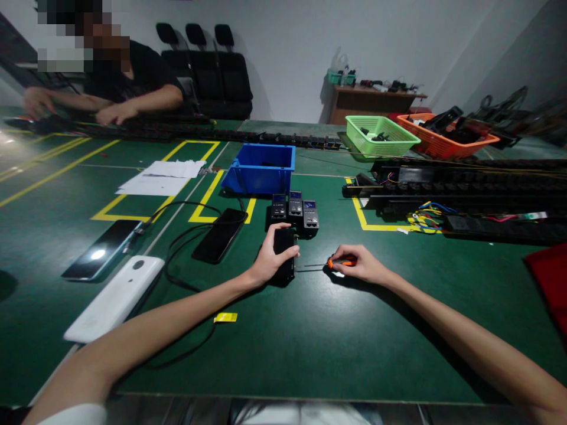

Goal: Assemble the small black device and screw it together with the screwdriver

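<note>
My left hand (268,258) is closed around a small black box (284,273) resting on the green table. Between the fingers of my right hand (359,264) is a screwdriver (344,261) with an orange and black handle. Its thin shaft points left at the box's right side; whether the tip touches the box I cannot tell. Just beyond my left hand stand three small black modules (296,204) with little screens and ports. A black smartphone (220,235) lies to the left of that hand.
A blue bin (264,169) stands behind the modules. Left are a phone (103,249) with a cable, a white power bank (116,298) and papers (162,177). Green (381,136) and orange (447,136) baskets, rails and wires (427,217) occupy the right. A person (133,88) works across the table.
</note>
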Demonstrator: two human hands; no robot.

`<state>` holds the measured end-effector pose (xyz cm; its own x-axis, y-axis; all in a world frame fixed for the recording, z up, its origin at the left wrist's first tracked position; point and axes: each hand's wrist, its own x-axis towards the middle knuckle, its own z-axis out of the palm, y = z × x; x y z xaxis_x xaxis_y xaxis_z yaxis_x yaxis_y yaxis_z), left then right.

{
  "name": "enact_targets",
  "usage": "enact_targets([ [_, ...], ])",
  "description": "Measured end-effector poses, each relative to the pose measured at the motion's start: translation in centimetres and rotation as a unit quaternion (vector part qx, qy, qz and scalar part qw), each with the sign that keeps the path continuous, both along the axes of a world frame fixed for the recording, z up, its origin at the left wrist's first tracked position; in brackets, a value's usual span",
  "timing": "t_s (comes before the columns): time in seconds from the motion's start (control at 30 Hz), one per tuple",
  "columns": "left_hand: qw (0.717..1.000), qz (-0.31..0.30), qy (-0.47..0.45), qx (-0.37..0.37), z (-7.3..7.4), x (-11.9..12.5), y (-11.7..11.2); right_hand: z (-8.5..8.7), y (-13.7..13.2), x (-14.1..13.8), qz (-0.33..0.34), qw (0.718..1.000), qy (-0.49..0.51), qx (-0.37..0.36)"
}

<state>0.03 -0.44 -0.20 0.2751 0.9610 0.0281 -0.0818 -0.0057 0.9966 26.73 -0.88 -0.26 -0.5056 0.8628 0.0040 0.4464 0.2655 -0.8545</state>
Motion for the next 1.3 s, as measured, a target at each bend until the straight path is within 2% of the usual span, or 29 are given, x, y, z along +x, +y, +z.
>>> enact_targets([
  [0.5,1.0,0.0,0.009,0.015,0.03,-0.02,0.02,-0.31,-0.09,-0.05,0.008,1.0,-0.011,0.015],
  [0.9,1.0,0.004,0.001,0.008,-0.02,0.03,-0.04,-0.02,-0.07,-0.15,-0.017,0.999,-0.006,0.028],
  [1.3,1.0,0.007,0.005,0.01,-0.05,0.02,-0.01,-0.06,-0.07,-0.08,-0.013,1.0,-0.001,0.016],
])
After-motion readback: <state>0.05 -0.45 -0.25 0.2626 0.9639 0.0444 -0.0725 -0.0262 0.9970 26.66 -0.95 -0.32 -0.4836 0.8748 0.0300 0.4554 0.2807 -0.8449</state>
